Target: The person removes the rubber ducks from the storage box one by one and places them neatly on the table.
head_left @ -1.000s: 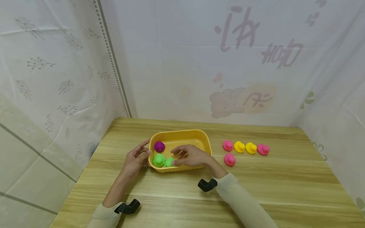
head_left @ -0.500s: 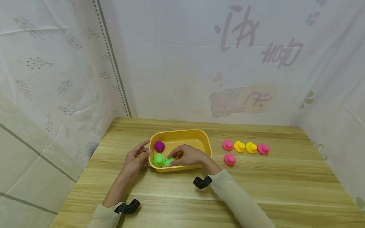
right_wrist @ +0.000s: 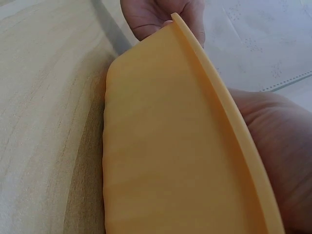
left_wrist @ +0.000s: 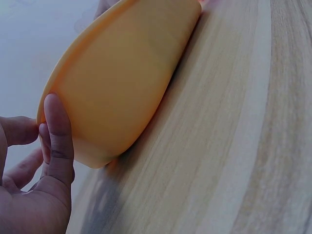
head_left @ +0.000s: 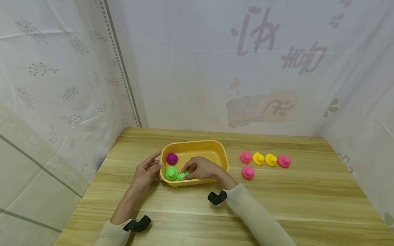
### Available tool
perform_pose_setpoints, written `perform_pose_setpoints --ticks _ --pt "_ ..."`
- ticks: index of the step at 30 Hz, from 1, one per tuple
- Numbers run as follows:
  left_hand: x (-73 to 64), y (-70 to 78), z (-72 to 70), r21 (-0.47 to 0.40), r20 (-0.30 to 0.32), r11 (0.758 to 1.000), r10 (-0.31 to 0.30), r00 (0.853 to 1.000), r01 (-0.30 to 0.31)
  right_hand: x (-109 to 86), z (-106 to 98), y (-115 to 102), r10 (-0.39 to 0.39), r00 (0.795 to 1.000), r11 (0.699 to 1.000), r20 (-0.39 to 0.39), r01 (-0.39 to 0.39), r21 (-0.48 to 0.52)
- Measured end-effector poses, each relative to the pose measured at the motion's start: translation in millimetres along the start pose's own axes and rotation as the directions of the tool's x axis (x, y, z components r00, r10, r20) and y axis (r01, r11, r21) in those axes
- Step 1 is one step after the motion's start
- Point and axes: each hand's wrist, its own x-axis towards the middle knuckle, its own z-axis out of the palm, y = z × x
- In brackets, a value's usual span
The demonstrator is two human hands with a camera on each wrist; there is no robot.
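Observation:
A yellow plastic basin (head_left: 197,146) sits on the wooden table, tilted slightly in the head view. At its left end, my left hand (head_left: 144,174) holds the rim, thumb at the edge and a finger (left_wrist: 57,117) against the outer wall. Inside are a purple rubber duck (head_left: 172,158) and a green rubber duck (head_left: 171,173). Reaching over the near wall, my right hand (head_left: 203,168) pinches a second green rubber duck (head_left: 181,176), partly covered by the fingers, down in the front left of the basin. In the right wrist view the basin's wall hides my right fingers.
Right of the basin, a row holds a pink duck (head_left: 245,157), two yellow ducks (head_left: 258,158) and another pink duck (head_left: 284,161). One more pink duck (head_left: 247,172) stands in front of the row. Printed cloth (head_left: 184,68) hangs behind the table (head_left: 277,205).
My right hand has moved slightly left and its fingers have closed round the second green duck, which has turned a little. My left hand and the basin have stayed put.

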Motion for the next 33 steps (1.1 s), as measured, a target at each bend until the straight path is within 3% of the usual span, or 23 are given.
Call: perform_pose_setpoints --ticks 12,22,33 --pt "0.0 -1.3 -0.3 -0.001 0.005 1.0 0.006 1.0 -0.006 -4.9 -3.2 -0.7 -0.023 1.0 0.999 -0.022 0.024 0.041" --pt "-0.2 -0.9 -0.2 0.002 0.008 1.0 0.008 1.0 -0.008 -11.3 -8.9 -1.8 0.0 0.993 1.0 -0.116 0.003 0.031" --pt "0.2 -1.6 -0.3 -0.014 0.006 1.0 0.005 1.0 -0.005 -16.5 -15.1 0.3 0.031 0.991 0.986 -0.131 -0.009 0.168"
